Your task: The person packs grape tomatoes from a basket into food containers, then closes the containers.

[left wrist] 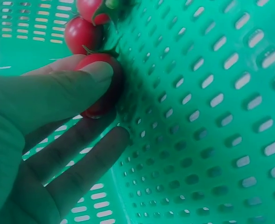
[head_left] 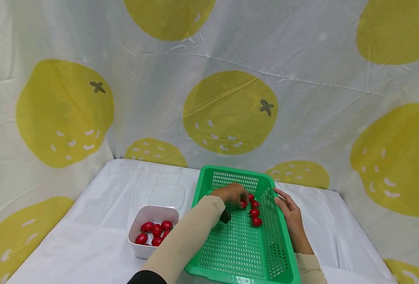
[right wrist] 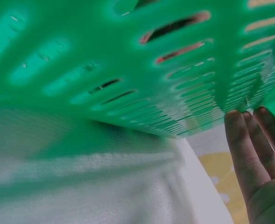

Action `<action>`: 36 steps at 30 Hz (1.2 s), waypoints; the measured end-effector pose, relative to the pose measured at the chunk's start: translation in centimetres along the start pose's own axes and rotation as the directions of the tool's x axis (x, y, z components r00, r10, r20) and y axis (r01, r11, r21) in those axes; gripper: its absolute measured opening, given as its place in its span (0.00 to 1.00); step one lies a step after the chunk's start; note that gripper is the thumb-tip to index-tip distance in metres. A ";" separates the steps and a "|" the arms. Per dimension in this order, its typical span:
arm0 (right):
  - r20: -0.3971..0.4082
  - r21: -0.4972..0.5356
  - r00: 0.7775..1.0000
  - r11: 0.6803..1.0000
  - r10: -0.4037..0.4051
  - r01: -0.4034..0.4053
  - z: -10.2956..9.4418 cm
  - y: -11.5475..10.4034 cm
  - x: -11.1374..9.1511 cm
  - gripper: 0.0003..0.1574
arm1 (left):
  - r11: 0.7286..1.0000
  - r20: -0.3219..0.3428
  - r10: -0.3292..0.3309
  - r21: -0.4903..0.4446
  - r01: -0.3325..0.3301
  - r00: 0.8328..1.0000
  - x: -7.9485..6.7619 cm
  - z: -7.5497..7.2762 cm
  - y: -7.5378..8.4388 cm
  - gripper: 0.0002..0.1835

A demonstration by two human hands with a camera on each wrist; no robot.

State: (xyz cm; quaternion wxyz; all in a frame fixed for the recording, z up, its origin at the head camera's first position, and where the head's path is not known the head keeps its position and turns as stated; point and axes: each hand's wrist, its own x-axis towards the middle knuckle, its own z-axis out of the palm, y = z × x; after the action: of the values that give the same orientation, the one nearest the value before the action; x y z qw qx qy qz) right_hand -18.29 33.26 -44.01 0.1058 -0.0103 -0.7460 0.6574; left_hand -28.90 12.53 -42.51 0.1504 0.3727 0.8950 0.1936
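Note:
Inside the green basket (head_left: 236, 244), my left hand (head_left: 232, 193) pinches a red cherry tomato (left wrist: 113, 91) between thumb and fingers; its other fingers extend beneath, near the perforated wall. Close to that tomato, several more cherry tomatoes (head_left: 255, 213) with green stems lie along the basket's right side. My right hand (head_left: 290, 213) is at the right rim, its extended fingers (right wrist: 240, 140) touching the outer wall in the right wrist view. To the left of the basket, a white square container (head_left: 143, 250) holds several cherry tomatoes (head_left: 157, 230), partly hidden by my left sleeve.
A translucent lid (head_left: 167, 196) lies flat behind the white container. White cloth (head_left: 99, 236) covers the table, and a curtain (head_left: 152, 94) printed with yellow fruit hangs behind it. My left forearm crosses over the basket's left rim.

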 end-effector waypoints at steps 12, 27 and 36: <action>-0.003 0.001 1.000 1.000 -0.018 0.018 -0.6 2.1 1.0 0.29 | 0.998 -0.029 0.058 0.032 -0.057 0.998 0.2 -0.5 -0.2 0.13; 0.012 -0.005 1.000 1.000 -0.016 0.016 -0.1 0.9 0.3 0.29 | 0.990 -0.071 0.101 -0.087 -0.107 0.992 -0.4 -1.3 0.1 0.12; -0.019 -0.009 1.000 1.000 -0.015 0.015 -0.6 2.9 1.4 0.29 | 0.947 -0.123 0.237 -0.194 -0.257 0.964 -0.7 -2.5 0.7 0.14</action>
State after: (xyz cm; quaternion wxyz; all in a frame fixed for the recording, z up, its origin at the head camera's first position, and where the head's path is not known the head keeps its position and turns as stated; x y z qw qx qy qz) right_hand -19.88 34.40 -46.56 0.1179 -0.0113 -0.7481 0.6530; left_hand -29.05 11.92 -39.89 0.1189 0.4541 0.8222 0.3219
